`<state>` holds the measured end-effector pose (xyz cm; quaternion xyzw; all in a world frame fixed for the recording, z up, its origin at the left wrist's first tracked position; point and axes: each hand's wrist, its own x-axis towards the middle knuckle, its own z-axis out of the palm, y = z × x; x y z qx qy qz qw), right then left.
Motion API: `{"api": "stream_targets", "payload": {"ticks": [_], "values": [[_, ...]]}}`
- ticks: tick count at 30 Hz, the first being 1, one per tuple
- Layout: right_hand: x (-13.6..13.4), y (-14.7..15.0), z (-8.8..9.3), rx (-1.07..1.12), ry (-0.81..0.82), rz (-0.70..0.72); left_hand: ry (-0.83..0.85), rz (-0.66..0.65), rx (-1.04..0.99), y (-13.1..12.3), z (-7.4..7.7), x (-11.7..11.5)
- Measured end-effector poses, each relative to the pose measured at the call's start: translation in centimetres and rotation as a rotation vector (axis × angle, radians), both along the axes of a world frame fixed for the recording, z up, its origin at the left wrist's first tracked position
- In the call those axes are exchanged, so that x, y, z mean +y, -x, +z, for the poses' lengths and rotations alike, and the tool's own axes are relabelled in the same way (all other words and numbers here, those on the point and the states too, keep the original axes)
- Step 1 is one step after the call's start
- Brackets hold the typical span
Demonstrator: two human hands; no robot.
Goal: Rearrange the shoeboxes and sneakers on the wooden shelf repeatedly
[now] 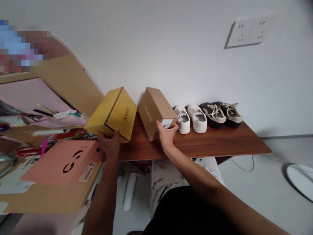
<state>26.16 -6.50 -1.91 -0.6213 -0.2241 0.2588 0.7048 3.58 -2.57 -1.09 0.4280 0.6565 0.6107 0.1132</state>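
Note:
My left hand (110,142) grips the near lower end of a yellow shoebox (111,109) marked "MMOK" with a dark line along its lid edge. A brown cardboard shoebox (156,111) stands on its long side to the right, and my right hand (168,132) is closed on its near end beside a white label. The fingers beneath both boxes are partly hidden. Just right of the brown box sits a pair of white sneakers (192,119), then a pair of black and beige shoes (222,114), all on the reddish-brown wooden shelf (215,143).
A pink box (65,160) lies on the cluttered desk (49,204) at left. Pens and papers crowd the desk organizer (70,76). Behind the shelf is a white wall with a socket panel (249,31). A round white object (300,179) lies on the floor at right.

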Motion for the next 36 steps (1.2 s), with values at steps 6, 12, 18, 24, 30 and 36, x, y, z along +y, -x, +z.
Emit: {"api": "stream_targets", "payload": {"ticks": [6,12,18,24,30,36], "values": [[0.9,-0.2,0.2,-1.091,-0.061,0.227,0.047,-0.212,0.885,0.9,-3.0,-0.9],[2.7,-0.9,-4.3,-1.453,0.09,0.453,0.197,-0.344,1.172,0.6,-5.8,-0.2],[2.6,-0.2,-7.3,-1.474,0.134,0.535,0.23,-0.395,1.171,1.3,-7.7,0.0],[1.2,0.1,-7.2,-1.404,0.018,0.584,0.067,-0.345,0.853,1.9,-8.1,0.0],[-3.5,-5.0,-6.7,-1.336,-0.096,0.436,-0.128,-0.145,0.714,-5.2,-5.4,-1.9],[-4.7,-17.7,-5.4,-1.219,0.22,0.041,-0.115,-0.801,0.613,-21.0,-4.0,-4.1]]}}
